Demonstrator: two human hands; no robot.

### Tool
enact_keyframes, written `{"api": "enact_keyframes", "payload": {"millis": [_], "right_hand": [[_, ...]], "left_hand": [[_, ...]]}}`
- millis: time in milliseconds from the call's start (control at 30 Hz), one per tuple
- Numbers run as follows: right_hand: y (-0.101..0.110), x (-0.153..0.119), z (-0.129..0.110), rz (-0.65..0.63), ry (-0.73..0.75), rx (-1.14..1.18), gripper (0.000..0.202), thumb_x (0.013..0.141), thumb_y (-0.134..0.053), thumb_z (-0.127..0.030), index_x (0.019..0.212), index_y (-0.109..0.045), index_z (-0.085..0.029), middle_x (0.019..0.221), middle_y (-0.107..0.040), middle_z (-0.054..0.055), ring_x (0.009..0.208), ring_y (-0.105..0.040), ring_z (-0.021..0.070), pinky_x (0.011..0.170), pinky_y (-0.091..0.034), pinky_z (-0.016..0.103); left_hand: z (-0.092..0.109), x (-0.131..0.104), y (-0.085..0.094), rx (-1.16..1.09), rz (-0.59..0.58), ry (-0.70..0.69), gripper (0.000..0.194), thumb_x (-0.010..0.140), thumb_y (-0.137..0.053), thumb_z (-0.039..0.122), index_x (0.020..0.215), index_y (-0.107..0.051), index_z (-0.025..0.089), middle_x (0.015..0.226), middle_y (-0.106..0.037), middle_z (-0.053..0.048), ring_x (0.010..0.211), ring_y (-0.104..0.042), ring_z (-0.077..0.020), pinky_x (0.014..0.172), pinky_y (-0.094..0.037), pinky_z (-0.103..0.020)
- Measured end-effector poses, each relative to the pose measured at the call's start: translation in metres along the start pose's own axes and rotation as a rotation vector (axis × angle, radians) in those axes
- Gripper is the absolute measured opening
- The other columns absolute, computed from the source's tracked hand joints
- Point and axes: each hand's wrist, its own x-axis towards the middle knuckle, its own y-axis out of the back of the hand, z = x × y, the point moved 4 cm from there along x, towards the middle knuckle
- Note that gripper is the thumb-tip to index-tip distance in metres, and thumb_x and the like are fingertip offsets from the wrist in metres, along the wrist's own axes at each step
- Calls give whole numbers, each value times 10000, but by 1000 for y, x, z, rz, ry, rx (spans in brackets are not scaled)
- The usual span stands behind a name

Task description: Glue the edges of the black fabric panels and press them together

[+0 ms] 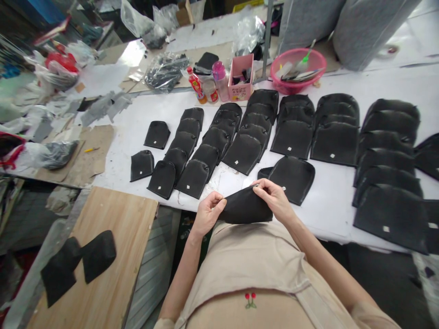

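Observation:
Between my two hands a black fabric piece is stretched, just in front of the table's near edge. My left hand pinches its left corner between thumb and fingers. At its upper right corner, my right hand grips the edge the same way. Right behind it lies a larger black piece with a small white tag, partly covering another. Overlapping rows of similar black pieces spread across the white table, many of them tagged.
A wooden board at the lower left carries a few black pieces. Along the back stand a red-capped bottle, a pink box and a pink basin of tools. A yellow cutter lies on cardboard at left.

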Motion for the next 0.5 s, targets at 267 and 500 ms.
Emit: {"api": "enact_keyframes", "payload": {"millis": [267,500], "right_hand": [[4,2,12,9,22,43,379,796,-794,-464,681,-530,-217,981,-691,59,872,-615,194,801,-477,328],[11,-8,12,-99,111,-45,458,674,-914,-366,929,-554,-243,1239,-636,92,1149,-629,254,1035,-486,431]], "left_hand": [[-6,0,5,13,63,-4,344,985,-520,483,794,-497,199,746,-452,20,684,-406,-132,656,-370,-252],[-16,0,10,-25,153,14,331,972,-552,479,800,-505,201,722,-420,25,669,-379,-132,636,-360,-242]]}}
